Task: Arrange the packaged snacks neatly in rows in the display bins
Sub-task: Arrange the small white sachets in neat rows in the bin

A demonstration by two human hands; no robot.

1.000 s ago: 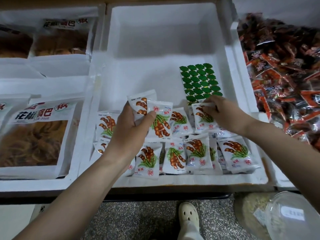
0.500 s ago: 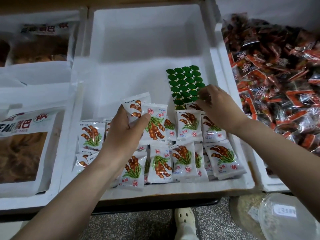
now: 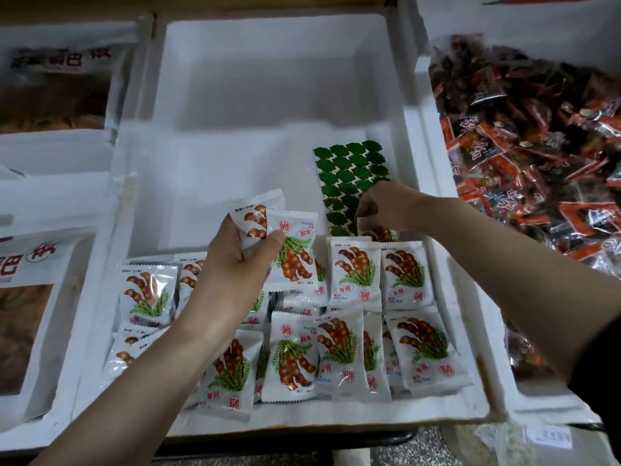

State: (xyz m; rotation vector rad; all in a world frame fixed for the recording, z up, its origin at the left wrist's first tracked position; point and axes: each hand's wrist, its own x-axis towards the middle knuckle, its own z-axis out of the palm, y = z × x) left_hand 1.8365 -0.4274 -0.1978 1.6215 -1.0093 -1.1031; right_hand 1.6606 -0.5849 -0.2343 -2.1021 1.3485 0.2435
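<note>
A white foam bin (image 3: 275, 72) holds several small white snack packets (image 3: 356, 274) printed with brown pods and green leaves, laid in rough rows along its near side. My left hand (image 3: 235, 264) grips two of these packets (image 3: 292, 247) fanned out above the rows. My right hand (image 3: 386, 206) pinches the top edge of another packet (image 3: 376, 232) at the far end of the right rows, beside a green-patterned sheet (image 3: 349, 176) lying on the bin floor.
A bin of red and black wrapped snacks (image 3: 531, 136) stands on the right. On the left, foam bins hold large bags of brown snacks (image 3: 37, 297). The far half of the middle bin shows bare white floor. A plastic tub (image 3: 524, 442) sits below at the right.
My right hand has moved from the packet rows up to the foot of the green sheet and pinches a packet there. My left hand keeps holding its two packets.
</note>
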